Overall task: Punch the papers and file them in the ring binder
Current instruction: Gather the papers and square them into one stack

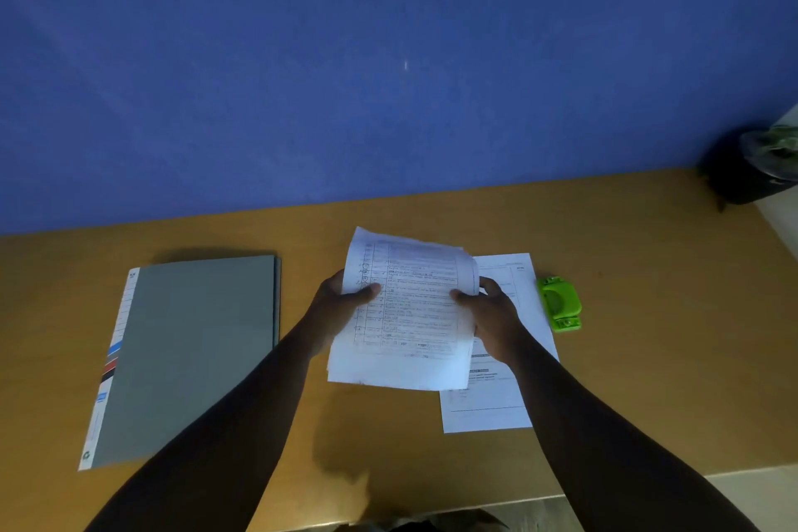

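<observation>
A small stack of printed papers (410, 315) is lifted above the middle of the wooden table. My left hand (341, 300) grips its left edge, thumb on top. My right hand (492, 315) grips its right edge the same way. Another printed sheet (492, 402) lies flat on the table underneath and to the right, partly hidden by my right hand. A green hole punch (559, 303) sits just right of that sheet. The grey ring binder (190, 354) lies closed on the left of the table, its white labelled spine at its left side.
The wooden table (647, 359) ends at a blue wall (388, 56) behind. A dark bin (751, 168) stands past the table's far right corner. The table's front edge runs close to my body at the bottom right.
</observation>
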A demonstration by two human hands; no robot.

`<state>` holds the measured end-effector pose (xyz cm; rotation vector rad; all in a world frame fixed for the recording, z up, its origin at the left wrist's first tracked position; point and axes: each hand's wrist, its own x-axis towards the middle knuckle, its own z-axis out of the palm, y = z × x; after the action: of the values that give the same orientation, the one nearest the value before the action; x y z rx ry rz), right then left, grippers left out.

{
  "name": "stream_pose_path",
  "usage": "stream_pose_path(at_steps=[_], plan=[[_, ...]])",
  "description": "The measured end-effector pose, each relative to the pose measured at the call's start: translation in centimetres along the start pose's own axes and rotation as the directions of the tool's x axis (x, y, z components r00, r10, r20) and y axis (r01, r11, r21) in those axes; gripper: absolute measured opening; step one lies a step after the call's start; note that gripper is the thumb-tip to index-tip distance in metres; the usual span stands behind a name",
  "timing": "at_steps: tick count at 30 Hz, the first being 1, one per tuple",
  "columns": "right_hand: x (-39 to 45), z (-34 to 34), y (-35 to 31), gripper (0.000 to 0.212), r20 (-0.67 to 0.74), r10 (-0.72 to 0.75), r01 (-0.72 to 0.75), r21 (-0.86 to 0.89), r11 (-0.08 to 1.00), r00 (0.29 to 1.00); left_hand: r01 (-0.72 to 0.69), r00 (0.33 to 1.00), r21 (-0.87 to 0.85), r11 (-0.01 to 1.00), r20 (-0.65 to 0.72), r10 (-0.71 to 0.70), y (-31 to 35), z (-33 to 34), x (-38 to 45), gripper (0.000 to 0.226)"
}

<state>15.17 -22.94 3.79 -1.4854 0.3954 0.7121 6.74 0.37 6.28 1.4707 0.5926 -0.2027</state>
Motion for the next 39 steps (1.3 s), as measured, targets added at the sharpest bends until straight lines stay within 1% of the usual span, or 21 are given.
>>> stream_pose_path(at_steps=[3,5,7,10,14,17,19,21,23,26,28,29,31,32,33,35,37,39], plan=[[-0.2,-1.0,-0.2,0.03,-0.004,-0.034,0.033,-0.162,0.986,0.999,-0.056,0.997,0.033,0.998,-0.051,0.057,-0.2,0.5,0.1,0.03],[-0.5,-1.4,-0.3,0.029,-0.006,-0.044,0.04,-0.279,0.96,0.999,-0.063,0.989,0.071,0.995,-0.126,0.072,-0.5,1.1,0.2,0.025],[-0.7,-1.6,-0.3,0.031,-0.032,-0.062,0.047,-0.341,0.939,0.998,-0.05,0.983,0.102,0.994,-0.169,0.067,-0.8,1.8,0.3,0.02],[-0.9,-1.7,-0.2,0.027,-0.064,-0.094,0.063,-0.385,0.921,0.993,-0.027,0.982,0.141,0.99,-0.183,0.053,-1.1,2.6,0.4,0.016],[-1.1,-2.0,-0.1,0.022,-0.088,-0.124,0.079,-0.396,0.915,0.988,-0.036,0.983,0.1,0.994,-0.176,0.053,-1.0,3.1,0.6,0.019],[-1.1,-2.4,-0.2,0.026,-0.049,-0.116,0.09,-0.371,0.924,0.992,-0.024,0.989,0.072,0.997,-0.147,0.035,-0.8,3.7,0.7,0.022],[-1.1,-2.7,-0.3,0.025,-0.031,-0.127,0.106,-0.368,0.924,0.991,-0.02,0.993,0.058,0.998,-0.119,0.026,-0.8,4.2,0.8,0.021],[-1.1,-3.3,-0.5,0.021,-0.049,-0.17,0.137,-0.398,0.907,0.984,0.011,0.993,-0.007,1.0,-0.115,-0.012,-1.0,4.8,1.1,0.017],[-1.2,-4.1,-0.6,0.02,-0.095,-0.225,0.165,-0.427,0.889,0.97,0.075,0.98,-0.098,0.992,-0.178,-0.092,-1.4,5.3,1.6,0.013],[-1.2,-5.8,-0.8,0.024,-0.156,-0.256,0.176,-0.402,0.899,0.954,0.165,0.915,-0.257,0.952,-0.32,-0.245,-2.7,5.8,2.6,0.022],[-1.4,-7.1,-1.0,0.025,-0.189,-0.259,0.175,-0.371,0.912,0.947,0.181,0.873,-0.29,0.94,-0.392,-0.289,-3.9,6.4,2.8,0.02],[-1.5,-7.7,-1.2,0.026,-0.203,-0.265,0.18,-0.359,0.916,0.943,0.19,0.859,-0.257,0.948,-0.424,-0.287,-4.6,6.7,2.6,0.018],[-1.6,-8.7,-1.4,0.024,-0.237,-0.276,0.182,-0.351,0.918,0.932,0.257,0.836,-0.062,0.964,-0.485,-0.254,-6.1,7.3,2.3,0.025],[-1.6,-9.2,-1.6,0.023,-0.254,-0.279,0.182,-0.347,0.92,0.926,0.297,0.837,0.046,0.954,-0.492,-0.237,-6.7,7.7,1.9,0.033],[-1.5,-9.7,-1.6,0.022,-0.268,-0.279,0.182,-0.337,0.924,0.922,0.325,0.852,0.131,0.937,-0.471,-0.229,-7.4,8.3,1.7,0.04],[-1.5,-10.2,-1.7,0.022,-0.286,-0.265,0.174,-0.307,0.936,0.921,0.337,0.872,0.249,0.908,-0.445,-0.203,-8.6,9.4,1.1,0.051],[-1.6,-10.8,-1.7,0.022,-0.306,-0.251,0.169,-0.271,0.948,0.918,0.359,0.857,0.37,0.857,-0.494,-0.146,-9.4,11.5,0.6,0.059],[-1.7,-11.2,-1.7,0.021,-0.313,-0.249,0.176,-0.243,0.954,0.917,0.398,0.846,0.516,0.758,-0.527,-0.086,-9.6,13.8,0.1,0.078]])
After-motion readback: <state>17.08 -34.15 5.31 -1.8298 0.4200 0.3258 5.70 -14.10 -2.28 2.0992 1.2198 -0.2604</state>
